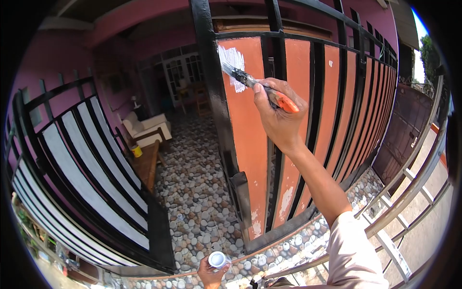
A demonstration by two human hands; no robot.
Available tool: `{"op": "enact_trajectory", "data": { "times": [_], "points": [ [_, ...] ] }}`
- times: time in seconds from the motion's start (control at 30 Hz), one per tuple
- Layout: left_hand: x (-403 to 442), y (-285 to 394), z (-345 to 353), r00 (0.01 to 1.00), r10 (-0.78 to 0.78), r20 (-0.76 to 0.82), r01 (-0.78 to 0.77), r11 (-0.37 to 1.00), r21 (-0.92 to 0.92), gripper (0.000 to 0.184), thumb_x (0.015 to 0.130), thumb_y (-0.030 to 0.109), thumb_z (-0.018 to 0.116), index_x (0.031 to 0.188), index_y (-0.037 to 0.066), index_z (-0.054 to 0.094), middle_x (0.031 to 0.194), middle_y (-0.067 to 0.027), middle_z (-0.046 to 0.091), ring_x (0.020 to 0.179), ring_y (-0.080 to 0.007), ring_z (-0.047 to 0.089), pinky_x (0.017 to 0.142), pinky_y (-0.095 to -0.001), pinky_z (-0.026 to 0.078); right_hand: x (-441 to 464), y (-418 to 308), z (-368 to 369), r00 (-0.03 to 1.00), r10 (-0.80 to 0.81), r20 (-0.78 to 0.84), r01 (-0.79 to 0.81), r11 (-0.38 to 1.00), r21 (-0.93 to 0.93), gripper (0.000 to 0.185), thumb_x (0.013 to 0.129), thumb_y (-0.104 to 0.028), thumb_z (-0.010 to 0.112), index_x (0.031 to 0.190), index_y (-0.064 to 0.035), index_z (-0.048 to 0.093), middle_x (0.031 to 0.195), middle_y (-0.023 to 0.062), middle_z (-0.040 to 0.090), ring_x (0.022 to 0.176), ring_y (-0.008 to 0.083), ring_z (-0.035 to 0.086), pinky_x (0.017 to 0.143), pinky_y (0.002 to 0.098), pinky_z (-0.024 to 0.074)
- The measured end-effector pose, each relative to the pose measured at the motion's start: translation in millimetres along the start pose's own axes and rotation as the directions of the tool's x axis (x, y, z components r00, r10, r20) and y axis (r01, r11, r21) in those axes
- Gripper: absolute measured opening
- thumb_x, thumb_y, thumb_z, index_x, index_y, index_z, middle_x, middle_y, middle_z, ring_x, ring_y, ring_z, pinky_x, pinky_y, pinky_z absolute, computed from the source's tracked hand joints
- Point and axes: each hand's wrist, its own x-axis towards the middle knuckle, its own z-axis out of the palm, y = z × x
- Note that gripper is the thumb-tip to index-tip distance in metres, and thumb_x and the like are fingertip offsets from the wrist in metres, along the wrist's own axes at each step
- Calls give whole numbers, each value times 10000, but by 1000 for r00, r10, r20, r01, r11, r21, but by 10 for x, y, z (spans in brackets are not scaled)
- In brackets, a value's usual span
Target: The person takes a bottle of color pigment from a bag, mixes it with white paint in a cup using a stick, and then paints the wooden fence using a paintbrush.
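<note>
My right hand (284, 113) is wrapped round a paintbrush (245, 78) with an orange-tipped handle. Its bristles touch a white paint patch (234, 58) near the top of the first orange panel (248, 125) of a black-framed gate. Low in the view, my left hand (210, 276) holds a small cup (217, 259) of white or pale paint, well below the brush. Bare spots mark the lower parts of some orange panels.
At the left stands another black gate leaf (160, 241) with white panels. Beyond the opening are a wooden bench (148, 166), a yellow cup (137, 151), a cream armchair (144, 127) and a pebble-patterned floor (192, 178). Metal railings (394, 212) curve along the right.
</note>
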Motion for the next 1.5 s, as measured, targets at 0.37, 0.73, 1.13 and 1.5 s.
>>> {"op": "enact_trajectory", "data": {
  "times": [0.37, 0.73, 1.13, 1.5],
  "points": [
    [-45, 23, 3, 1000, -5, 25, 4, 1000, 18, 583, 683, -60, 827, 1170, -51, 508, 1060, -130, 641, 975, -189, 648, 861, -349, 568, -479, -80, -201, 995, 70, 65, -67, 997, -47, 94, 817, 4, 705, 899, 26, 666, 778, 101, 667, 643, 146, 628, 539, 257, 487],
    [-113, 133, 34, 999, -45, 24, 45, 999, 9, 604, 665, -41, 841, 1163, -38, 500, 1075, -127, 639, 978, -198, 657, 863, -350, 569, -1041, -225, -482, 967, 144, 211, -122, 986, -113, 123, 819, 23, 692, 929, 20, 638, 815, 109, 672, 669, 167, 649, 546, 273, 513],
    [-165, 102, 17, 995, -66, 73, 74, 991, -113, 589, 676, -61, 833, 1156, -62, 490, 1068, -151, 640, 980, -207, 654, 881, -358, 565, -775, -190, -576, 941, 195, 277, -167, 978, -123, 77, 825, 6, 703, 887, 15, 657, 794, 102, 666, 621, 134, 629, 535, 250, 485],
    [-40, 20, 21, 996, -59, 68, 65, 993, -98, 599, 672, -52, 831, 1173, -32, 504, 1073, -120, 641, 984, -193, 649, 878, -352, 562, 500, -92, -250, 856, -312, 412, 399, 905, -145, 166, 814, -36, 720, 969, -35, 661, 932, 83, 683, 739, 238, 688, 589, 323, 556]
  ]
}}
